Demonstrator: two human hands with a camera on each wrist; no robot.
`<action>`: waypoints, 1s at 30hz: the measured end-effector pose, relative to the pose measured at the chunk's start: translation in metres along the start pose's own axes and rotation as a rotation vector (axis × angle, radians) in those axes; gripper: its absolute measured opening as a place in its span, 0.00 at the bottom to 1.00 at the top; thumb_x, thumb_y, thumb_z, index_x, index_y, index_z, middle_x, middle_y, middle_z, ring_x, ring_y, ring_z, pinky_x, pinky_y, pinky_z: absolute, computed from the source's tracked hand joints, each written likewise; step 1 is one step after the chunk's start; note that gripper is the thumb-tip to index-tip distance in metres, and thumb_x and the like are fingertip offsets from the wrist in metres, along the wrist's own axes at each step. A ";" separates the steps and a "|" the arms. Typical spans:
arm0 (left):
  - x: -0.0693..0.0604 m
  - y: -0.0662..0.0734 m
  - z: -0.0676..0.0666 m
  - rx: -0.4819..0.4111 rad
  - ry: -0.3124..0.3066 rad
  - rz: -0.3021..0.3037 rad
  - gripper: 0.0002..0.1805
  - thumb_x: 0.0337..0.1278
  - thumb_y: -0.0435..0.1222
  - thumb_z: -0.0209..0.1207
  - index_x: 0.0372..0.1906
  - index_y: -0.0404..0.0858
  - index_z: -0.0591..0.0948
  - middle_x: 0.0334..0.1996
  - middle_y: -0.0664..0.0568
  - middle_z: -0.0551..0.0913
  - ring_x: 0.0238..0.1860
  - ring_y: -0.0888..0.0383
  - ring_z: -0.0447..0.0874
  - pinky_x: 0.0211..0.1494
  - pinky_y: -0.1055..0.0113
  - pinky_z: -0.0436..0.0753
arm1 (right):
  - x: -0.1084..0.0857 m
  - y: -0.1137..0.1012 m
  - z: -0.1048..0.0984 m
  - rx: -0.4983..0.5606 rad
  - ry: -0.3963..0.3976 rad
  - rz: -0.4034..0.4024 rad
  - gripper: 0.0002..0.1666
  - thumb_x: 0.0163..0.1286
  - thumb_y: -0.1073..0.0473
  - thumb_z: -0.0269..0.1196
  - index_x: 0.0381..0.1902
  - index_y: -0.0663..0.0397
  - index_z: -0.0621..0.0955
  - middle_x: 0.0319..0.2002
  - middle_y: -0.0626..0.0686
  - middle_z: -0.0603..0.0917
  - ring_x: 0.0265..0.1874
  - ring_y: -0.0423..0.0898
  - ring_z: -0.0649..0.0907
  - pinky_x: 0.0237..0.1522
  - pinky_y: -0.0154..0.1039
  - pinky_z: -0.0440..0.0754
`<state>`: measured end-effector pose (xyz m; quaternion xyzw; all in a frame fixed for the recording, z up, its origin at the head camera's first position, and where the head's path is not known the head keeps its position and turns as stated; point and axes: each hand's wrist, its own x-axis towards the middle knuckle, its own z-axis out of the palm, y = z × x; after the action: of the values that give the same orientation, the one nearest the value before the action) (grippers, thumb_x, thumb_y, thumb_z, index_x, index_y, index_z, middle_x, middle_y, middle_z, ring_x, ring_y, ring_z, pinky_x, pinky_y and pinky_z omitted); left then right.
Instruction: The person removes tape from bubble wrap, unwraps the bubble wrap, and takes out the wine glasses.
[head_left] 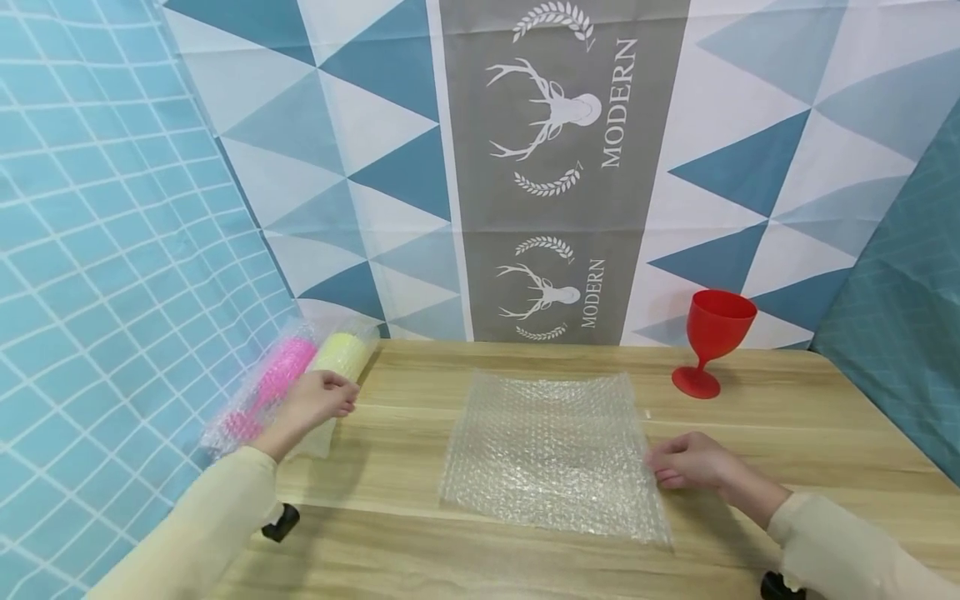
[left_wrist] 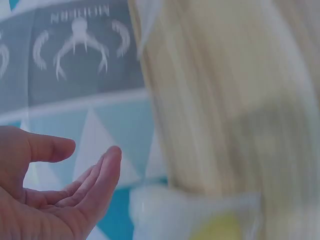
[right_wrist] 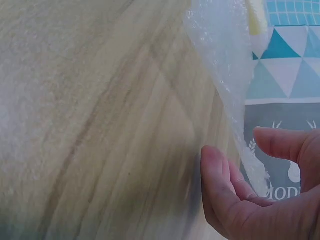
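A sheet of clear bubble wrap (head_left: 555,454) lies spread on the wooden table. At its right edge is the right hand (head_left: 693,461); in the right wrist view that hand (right_wrist: 260,185) has thumb and fingers apart, with the wrap's edge (right_wrist: 227,85) passing close by them. The left hand (head_left: 318,402) hovers over a yellow roll (head_left: 341,354) in bubble wrap, beside a pink roll (head_left: 285,367) wrapped the same way. In the left wrist view the left hand (left_wrist: 65,187) holds nothing, its fingers loosely extended and thumb apart.
A red goblet (head_left: 718,325) stands upright at the back right of the wooden table (head_left: 420,550). Behind the table hangs a patterned cloth (head_left: 555,208); a blue grid cloth (head_left: 90,250) borders the left side and a teal cloth (head_left: 900,275) the right.
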<state>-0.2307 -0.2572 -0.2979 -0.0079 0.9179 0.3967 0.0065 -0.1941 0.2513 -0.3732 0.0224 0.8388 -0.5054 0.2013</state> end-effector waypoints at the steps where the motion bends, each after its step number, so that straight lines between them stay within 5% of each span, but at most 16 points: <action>1: 0.003 -0.004 -0.008 0.049 0.025 0.012 0.22 0.66 0.37 0.50 0.52 0.19 0.72 0.42 0.29 0.83 0.35 0.53 0.87 0.41 0.63 0.87 | 0.000 0.000 0.001 0.007 0.001 -0.001 0.27 0.65 0.59 0.64 0.51 0.80 0.74 0.36 0.51 0.85 0.35 0.39 0.84 0.42 0.38 0.87; 7: 0.014 -0.030 -0.049 0.328 0.180 0.054 0.24 0.63 0.40 0.51 0.48 0.19 0.75 0.43 0.26 0.81 0.40 0.37 0.82 0.42 0.51 0.84 | 0.001 0.002 0.006 0.070 -0.002 0.009 0.24 0.64 0.63 0.62 0.50 0.79 0.74 0.34 0.52 0.82 0.31 0.39 0.84 0.39 0.37 0.87; 12: 0.018 -0.053 -0.067 0.393 0.217 0.044 0.24 0.61 0.39 0.50 0.47 0.17 0.74 0.42 0.24 0.79 0.37 0.38 0.79 0.40 0.48 0.82 | 0.001 0.004 0.007 0.107 -0.021 -0.001 0.23 0.64 0.64 0.62 0.50 0.80 0.73 0.33 0.51 0.83 0.31 0.39 0.83 0.39 0.37 0.87; 16: 0.020 -0.065 -0.073 0.397 0.204 0.041 0.23 0.60 0.38 0.51 0.45 0.16 0.74 0.38 0.25 0.79 0.35 0.40 0.79 0.39 0.48 0.82 | 0.001 0.006 0.007 0.131 -0.029 -0.002 0.24 0.64 0.65 0.62 0.51 0.81 0.72 0.34 0.52 0.83 0.32 0.39 0.84 0.40 0.38 0.87; 24: 0.030 -0.073 -0.068 0.387 0.079 0.044 0.26 0.63 0.40 0.51 0.49 0.15 0.72 0.46 0.21 0.77 0.46 0.30 0.77 0.47 0.44 0.82 | 0.001 0.012 0.005 0.188 -0.072 -0.048 0.22 0.65 0.66 0.61 0.50 0.81 0.73 0.31 0.49 0.84 0.32 0.38 0.84 0.40 0.35 0.87; 30: 0.037 -0.076 -0.063 0.389 0.052 0.022 0.24 0.63 0.41 0.52 0.43 0.18 0.74 0.37 0.28 0.80 0.38 0.39 0.79 0.40 0.52 0.82 | 0.002 0.017 0.006 0.216 -0.113 -0.077 0.23 0.65 0.66 0.60 0.50 0.83 0.73 0.30 0.48 0.85 0.31 0.38 0.85 0.39 0.34 0.87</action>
<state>-0.2666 -0.3552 -0.3106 -0.0068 0.9771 0.2116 -0.0204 -0.1903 0.2542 -0.3907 -0.0168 0.7671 -0.6004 0.2254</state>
